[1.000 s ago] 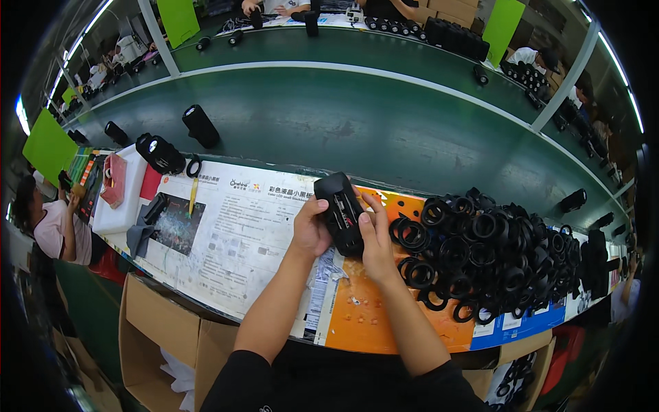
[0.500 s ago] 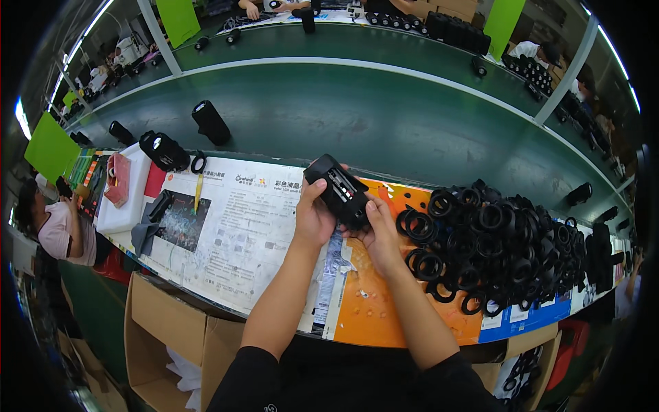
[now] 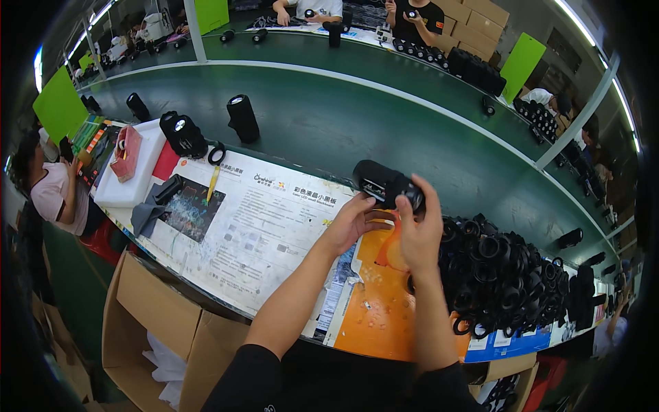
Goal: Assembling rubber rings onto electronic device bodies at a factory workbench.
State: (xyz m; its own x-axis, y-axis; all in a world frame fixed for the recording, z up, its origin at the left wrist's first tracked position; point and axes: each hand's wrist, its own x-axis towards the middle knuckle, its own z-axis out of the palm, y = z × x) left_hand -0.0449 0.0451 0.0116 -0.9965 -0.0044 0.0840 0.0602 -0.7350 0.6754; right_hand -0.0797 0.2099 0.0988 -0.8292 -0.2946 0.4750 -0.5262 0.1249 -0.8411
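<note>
A black cylindrical speaker (image 3: 379,180) is held tilted over the far edge of the bench. My right hand (image 3: 423,230) grips its right end, thumb in front and fingers over the top. My left hand (image 3: 351,223) is at its underside with fingers apart; the thumb tip reaches the casing, and whether it bears any weight I cannot tell. Just right of my right hand lies a large heap of black rings (image 3: 501,275). Beneath both hands is an orange sheet (image 3: 374,302), next to a white printed sheet (image 3: 257,233).
At the left are a standing black speaker (image 3: 184,136), a yellow-handled tool (image 3: 213,182), a grey cloth (image 3: 145,218) and a white foam tray (image 3: 110,192). Another speaker (image 3: 243,118) stands on the green belt (image 3: 329,117) beyond. An open cardboard box (image 3: 154,302) sits below. Other people work nearby.
The speaker has moved right and away and been turned, so its open recess no longer faces me. My right hand has shifted onto its end; my left hand has loosened its hold.
</note>
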